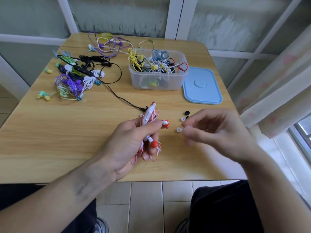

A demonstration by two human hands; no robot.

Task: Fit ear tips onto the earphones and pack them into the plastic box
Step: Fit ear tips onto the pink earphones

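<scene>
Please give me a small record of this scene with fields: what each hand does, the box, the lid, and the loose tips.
left hand: grips red earphones
right hand: pinches white tip
box: open, holds earphones
lid: on table, right of box
loose tips: black and white, on table

Left hand (133, 142) curled around a bundle, right hand (217, 132) pinching, fingers bent

Wooden table (50, 140), light grain. On it: clear plastic box (158, 79) full of coiled earphones, blue lid (202, 86) flat just beside its right side, loose heap of tangled earphones (74, 78) at far left. Near front edge, small ear tips (182, 119), black and clear, lie close together.
</scene>
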